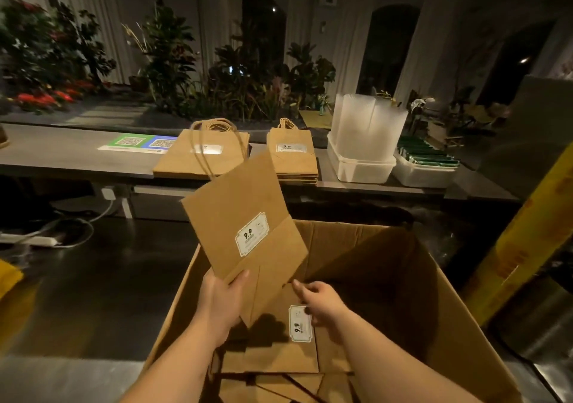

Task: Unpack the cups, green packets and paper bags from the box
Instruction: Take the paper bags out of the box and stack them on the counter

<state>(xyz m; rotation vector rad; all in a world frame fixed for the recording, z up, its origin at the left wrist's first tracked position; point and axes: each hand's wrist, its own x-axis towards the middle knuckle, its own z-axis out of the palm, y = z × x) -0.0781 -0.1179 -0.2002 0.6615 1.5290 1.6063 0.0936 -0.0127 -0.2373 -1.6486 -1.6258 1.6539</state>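
The grip of our left hand [224,297] is closed on the lower edge of a flat paper bag [240,222], thumb over its face, the bag raised and leaning towards 11 o'clock above the box [412,281]. Our right hand [319,302], just beside it at 3 o'clock, reaches down with loosely curled fingers towards the next bag [279,343], which lies flat inside the box; whether that grip has yet closed on anything we cannot tell. More folded bags lie beneath it. We judge these bags light, thin and easily creased, stiff only along their folded bases, so the base edge or a side fold is the sensible hold. On the desk [62,151] at 12 o'clock two stacks of bags [201,157] already lie side by side; towards 1 o'clock stand the clear cups [369,126] in a white tub, and beyond it the green packets [428,154] in a second tub
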